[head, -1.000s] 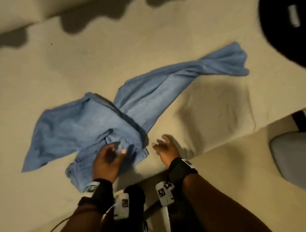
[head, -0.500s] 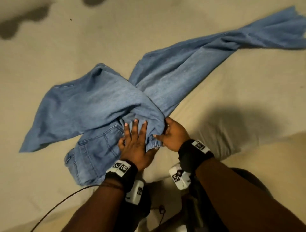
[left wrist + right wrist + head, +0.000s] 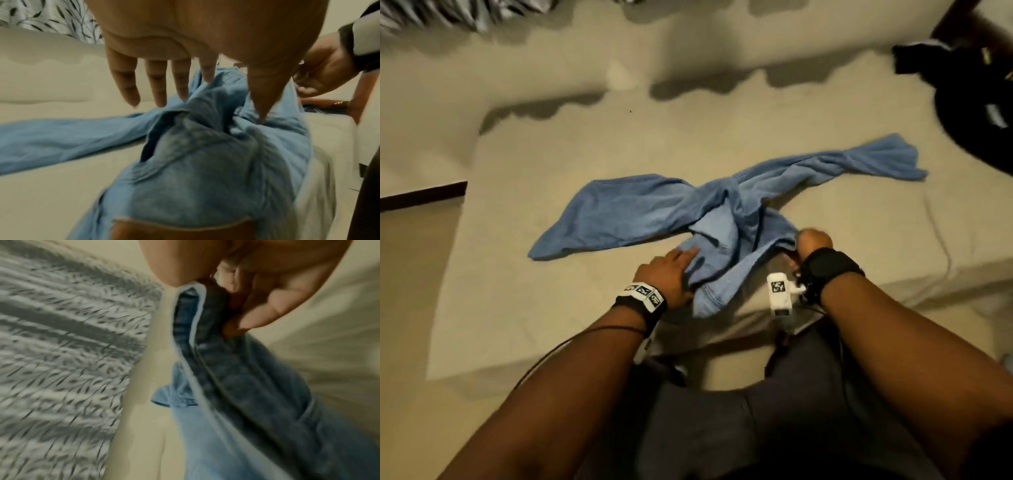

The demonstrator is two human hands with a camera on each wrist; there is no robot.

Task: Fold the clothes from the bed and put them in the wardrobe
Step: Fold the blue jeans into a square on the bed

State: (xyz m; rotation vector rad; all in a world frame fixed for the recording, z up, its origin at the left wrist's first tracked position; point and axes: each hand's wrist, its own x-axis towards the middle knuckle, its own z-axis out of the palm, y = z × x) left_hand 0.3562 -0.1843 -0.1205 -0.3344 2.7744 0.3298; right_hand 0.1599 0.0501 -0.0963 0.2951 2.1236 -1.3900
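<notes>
Crumpled light-blue denim jeans (image 3: 654,212) spread left-right across frame centre on beige bed (image 3: 517,308). Waistband corner pinched by right hand (image 3: 813,241); left hand (image 3: 671,270), fingers straight, pressed on waist.

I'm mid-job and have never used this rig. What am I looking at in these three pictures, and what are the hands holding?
No machine here: a person wears three cameras. The head view looks down at both hands; each wrist view looks along one hand. A pair of blue jeans lies crumpled on the beige bed, its legs spread to either side. The right hand grips the edge of the jeans' top end, fingers curled round the denim. The left hand rests on the denim near the bed's edge, fingers straight. Nothing is folded yet.
</notes>
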